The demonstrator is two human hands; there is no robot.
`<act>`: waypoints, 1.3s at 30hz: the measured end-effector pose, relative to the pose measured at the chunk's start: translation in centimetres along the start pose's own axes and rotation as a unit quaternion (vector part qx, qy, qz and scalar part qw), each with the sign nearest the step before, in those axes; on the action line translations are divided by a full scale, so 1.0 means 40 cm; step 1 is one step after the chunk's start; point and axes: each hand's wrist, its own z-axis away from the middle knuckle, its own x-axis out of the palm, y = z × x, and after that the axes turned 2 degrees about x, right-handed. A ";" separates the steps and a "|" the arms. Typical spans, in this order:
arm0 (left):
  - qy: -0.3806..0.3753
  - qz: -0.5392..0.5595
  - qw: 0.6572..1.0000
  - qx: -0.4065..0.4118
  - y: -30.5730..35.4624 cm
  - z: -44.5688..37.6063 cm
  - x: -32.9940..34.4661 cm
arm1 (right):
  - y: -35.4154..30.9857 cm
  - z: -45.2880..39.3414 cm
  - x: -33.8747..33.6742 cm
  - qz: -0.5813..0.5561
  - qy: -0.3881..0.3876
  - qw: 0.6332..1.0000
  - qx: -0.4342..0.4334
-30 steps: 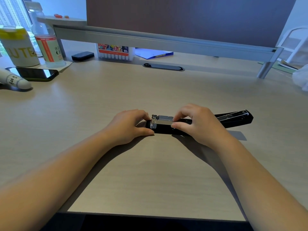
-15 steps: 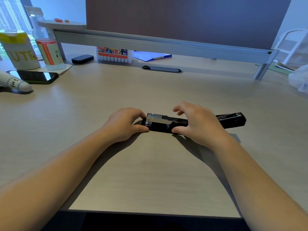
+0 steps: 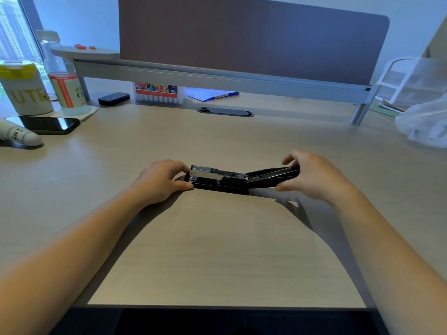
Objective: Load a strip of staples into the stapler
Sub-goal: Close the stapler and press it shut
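At counter (image 3: 217,238) centre, left hand (image 3: 159,182) pinches the stapler (image 3: 217,181); right hand (image 3: 312,176) has shifted toward 3 o'clock, gripping the lid (image 3: 273,174), apparently starting closure.

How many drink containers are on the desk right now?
2, both at the far left: a yellow-and-white can and, just to its right, a clear bottle with a red-striped label. More may sit outside the frame.
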 end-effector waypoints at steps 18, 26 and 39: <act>0.011 -0.007 1.000 0.014 0.027 -0.015 0.023 | -0.064 -0.044 0.044 -0.508 0.094 0.853 -0.072; 0.034 0.009 0.999 0.009 0.021 -0.018 0.040 | -0.164 -0.059 0.103 -0.270 0.043 0.948 -0.163; -0.003 0.130 0.991 -0.021 0.019 -0.025 0.031 | -0.111 -0.054 0.118 -0.161 -0.028 0.981 -0.101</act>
